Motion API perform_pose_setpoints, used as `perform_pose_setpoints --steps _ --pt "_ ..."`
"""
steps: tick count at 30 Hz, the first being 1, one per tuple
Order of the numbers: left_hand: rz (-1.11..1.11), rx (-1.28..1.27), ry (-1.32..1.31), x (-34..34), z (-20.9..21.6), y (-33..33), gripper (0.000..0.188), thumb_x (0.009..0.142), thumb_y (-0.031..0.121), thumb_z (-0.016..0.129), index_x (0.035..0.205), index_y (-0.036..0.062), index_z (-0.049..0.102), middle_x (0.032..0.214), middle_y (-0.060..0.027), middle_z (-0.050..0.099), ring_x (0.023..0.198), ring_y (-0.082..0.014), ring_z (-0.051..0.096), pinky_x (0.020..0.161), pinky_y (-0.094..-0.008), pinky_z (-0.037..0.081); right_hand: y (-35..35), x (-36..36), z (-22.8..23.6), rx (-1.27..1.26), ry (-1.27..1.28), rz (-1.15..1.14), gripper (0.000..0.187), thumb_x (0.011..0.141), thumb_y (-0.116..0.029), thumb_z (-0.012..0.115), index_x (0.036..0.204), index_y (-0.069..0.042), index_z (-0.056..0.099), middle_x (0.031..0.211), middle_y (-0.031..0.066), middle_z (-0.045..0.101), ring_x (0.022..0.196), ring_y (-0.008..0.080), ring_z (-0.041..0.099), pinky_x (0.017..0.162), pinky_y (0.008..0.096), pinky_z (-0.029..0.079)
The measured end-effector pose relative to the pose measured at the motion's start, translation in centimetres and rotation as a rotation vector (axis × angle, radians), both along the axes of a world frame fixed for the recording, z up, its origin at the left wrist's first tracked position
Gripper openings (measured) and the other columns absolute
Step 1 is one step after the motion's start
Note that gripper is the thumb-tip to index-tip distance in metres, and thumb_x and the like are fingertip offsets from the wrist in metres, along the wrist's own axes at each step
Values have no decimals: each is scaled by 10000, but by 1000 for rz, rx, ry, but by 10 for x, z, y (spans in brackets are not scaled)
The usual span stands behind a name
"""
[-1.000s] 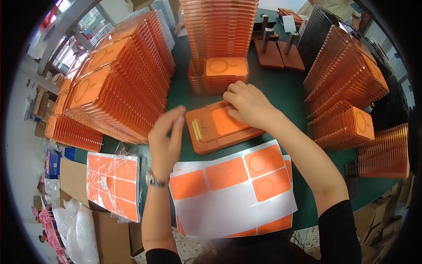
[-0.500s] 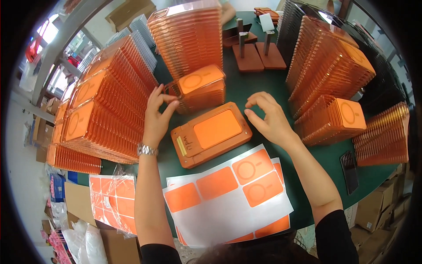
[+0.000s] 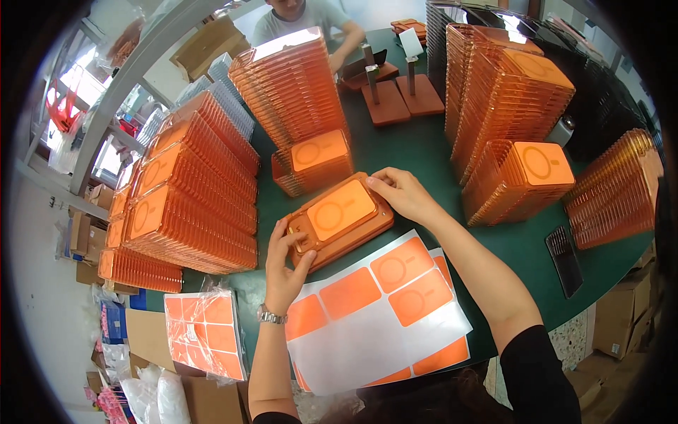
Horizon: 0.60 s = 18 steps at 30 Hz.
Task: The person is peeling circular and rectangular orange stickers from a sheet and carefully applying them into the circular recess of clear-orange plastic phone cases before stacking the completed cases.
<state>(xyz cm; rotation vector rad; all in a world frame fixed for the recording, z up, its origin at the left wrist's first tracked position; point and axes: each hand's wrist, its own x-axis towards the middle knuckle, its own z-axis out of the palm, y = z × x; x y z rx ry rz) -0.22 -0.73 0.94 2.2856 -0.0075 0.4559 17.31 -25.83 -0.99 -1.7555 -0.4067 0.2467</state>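
Observation:
A clear orange phone case (image 3: 340,210) with an orange ring-marked panel lies over a brown block-shaped jig (image 3: 357,237). My left hand (image 3: 284,263) grips the case's near-left end, thumb and fingers bent around the edge. At the far-right corner, my right hand (image 3: 401,194) pinches the rim between thumb and fingers. Just beyond the jig stands a short stack of similar cases (image 3: 321,152). Sheets of orange stickers (image 3: 349,291) lie on the near side, some of their places bare white.
Tall stacks of orange cases rise at left (image 3: 205,205), back (image 3: 289,92) and right (image 3: 494,106). A shorter stack (image 3: 519,180) and a black phone (image 3: 563,261) sit at right. Bagged sticker sheets (image 3: 203,332) lie at left. Another person (image 3: 304,25) is across the table.
My left hand has come from the short stack to the jig's near-left end. A phone case now covers the jig's orange face. My right hand has closed on its far-right corner.

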Motion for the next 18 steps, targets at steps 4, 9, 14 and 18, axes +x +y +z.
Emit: perform_pose_setpoints --steps 4,9,14,18 --pt "-22 -73 21 -4 -5 8 553 905 138 732 1419 59 543 1579 -194 411 1514 -334 312 1189 -429 314 14 6 18 -69 338 49 480 961 -378 654 966 101 688 847 173 704 806 217 667 765 348 513" --pt "154 -273 57 -6 -15 -2 727 944 164 711 1551 13 342 1304 -149 562 1248 -220 509 1029 -336 454 13 20 8 -33 449 109 410 944 -409 706 935 -10 612 686 60 609 442 116 469 510 259 393" --pt "151 -525 281 -6 -3 0 800 964 196 707 1603 52 247 955 -29 546 917 -95 512 857 -228 442 11 19 9 -43 471 132 414 938 -417 712 919 -18 606 675 57 612 449 115 463 517 258 393" --pt "148 -409 315 -5 1 7 854 930 231 755 1611 106 255 954 -25 538 830 -107 469 763 -259 450 -2 13 12 -224 -1 160 644 867 -477 738 1225 49 643 1157 236 622 1128 314 563 984 384 453"
